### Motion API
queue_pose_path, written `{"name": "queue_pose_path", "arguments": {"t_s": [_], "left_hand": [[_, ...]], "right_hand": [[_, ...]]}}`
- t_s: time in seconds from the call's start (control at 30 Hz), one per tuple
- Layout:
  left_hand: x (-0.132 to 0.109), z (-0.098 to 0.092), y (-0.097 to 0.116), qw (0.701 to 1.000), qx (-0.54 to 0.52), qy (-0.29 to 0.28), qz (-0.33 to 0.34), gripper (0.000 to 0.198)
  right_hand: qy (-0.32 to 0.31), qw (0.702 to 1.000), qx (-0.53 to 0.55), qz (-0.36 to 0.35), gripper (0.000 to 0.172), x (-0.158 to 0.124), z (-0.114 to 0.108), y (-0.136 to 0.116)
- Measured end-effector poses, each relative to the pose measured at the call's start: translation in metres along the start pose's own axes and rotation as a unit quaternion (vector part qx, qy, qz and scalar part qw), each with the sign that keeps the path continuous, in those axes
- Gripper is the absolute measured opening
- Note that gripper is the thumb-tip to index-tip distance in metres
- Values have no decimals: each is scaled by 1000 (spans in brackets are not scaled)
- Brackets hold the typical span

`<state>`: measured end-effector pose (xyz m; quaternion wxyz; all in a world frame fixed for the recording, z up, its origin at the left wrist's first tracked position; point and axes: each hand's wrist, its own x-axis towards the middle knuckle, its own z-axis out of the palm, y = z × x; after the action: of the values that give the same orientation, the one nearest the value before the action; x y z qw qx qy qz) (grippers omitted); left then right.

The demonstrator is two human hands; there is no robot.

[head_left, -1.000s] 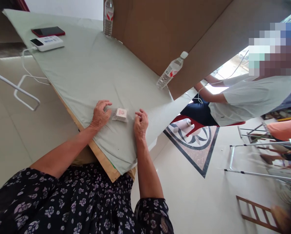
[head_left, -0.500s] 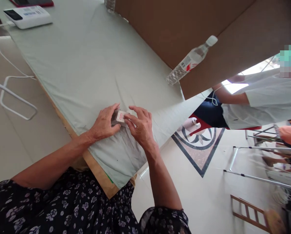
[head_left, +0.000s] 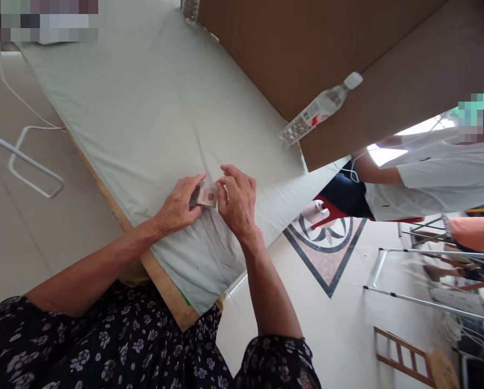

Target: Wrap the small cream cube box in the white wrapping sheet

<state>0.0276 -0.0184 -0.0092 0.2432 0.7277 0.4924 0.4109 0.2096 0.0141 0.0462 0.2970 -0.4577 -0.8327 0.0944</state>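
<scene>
A small white pack with a red print, wrapped in clear film, lies near the front edge of the table covered with a pale green cloth. My left hand grips its left side with curled fingers. My right hand closes on its right side, fingertips pinched at the top corner. Both forearms reach in from below, over my dark flowered dress.
A plastic water bottle leans against a brown cardboard wall at the table's far side. Another bottle stands at the top. A person in a white shirt sits at the right. A white cable hangs off the table's left edge.
Both hands were apart beside the pack a second ago; they have closed in and taken hold of it. The camera has tilted down and nearer.
</scene>
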Motion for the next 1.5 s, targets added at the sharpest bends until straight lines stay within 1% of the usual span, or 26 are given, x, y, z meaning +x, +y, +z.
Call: {"name": "queue_pose_path", "arguments": {"t_s": [0.13,0.27,0.43,0.57,0.67,0.77,0.83,0.93,1.0,1.07,1.1,1.13,1.23,1.3,1.37,1.4,1.43,1.5], "left_hand": [[-1,4,-3,1000,-13,3,24,84],[-3,5,0,999,-20,3,47,89],[-4,3,4,998,-42,-6,42,95],[-4,-2,9,996,-76,-16,45,91],[-4,-8,13,994,-108,-24,17,80],[-2,-14,17,987,-150,-40,-36,64],[-1,-15,17,977,-192,-55,-81,64],[1,-15,15,951,-263,-67,-147,76],[2,-14,14,932,-308,-66,-179,84],[4,-14,13,912,-350,-65,-202,89],[4,-15,13,902,-371,-64,-211,89],[4,-15,14,892,-392,-62,-216,90],[4,-16,15,867,-442,-46,-226,86],[4,-16,14,858,-460,-27,-228,82],[5,-15,14,854,-467,-15,-229,79],[5,-15,13,853,-469,-13,-229,78],[6,-14,12,853,-469,-10,-228,77],[7,-14,10,857,-465,6,-223,74]], "right_hand": [[21,1000,-14,-13,17,16,-8,-1],[24,998,-49,-13,17,33,-12,5],[16,995,-93,-17,19,50,-16,17],[11,995,-91,-24,19,64,-19,21],[17,996,-81,-31,19,78,-19,28],[33,997,-68,-30,21,91,-14,39],[46,997,-56,-23,21,96,-11,46],[80,996,-31,7,20,89,-12,46],[112,993,-12,41,19,74,-17,35],[132,988,4,83,18,55,-23,18],[124,987,12,106,18,45,-24,8],[97,987,21,129,19,37,-25,-1],[-9,985,-2,175,27,20,-16,-22],[-64,976,-24,206,29,16,-5,-25],[-99,968,-21,231,23,16,5,-21],[-103,966,-9,238,18,16,8,-17],[-94,966,10,242,17,15,10,-12],[-44,964,77,249,19,11,10,0]]}}
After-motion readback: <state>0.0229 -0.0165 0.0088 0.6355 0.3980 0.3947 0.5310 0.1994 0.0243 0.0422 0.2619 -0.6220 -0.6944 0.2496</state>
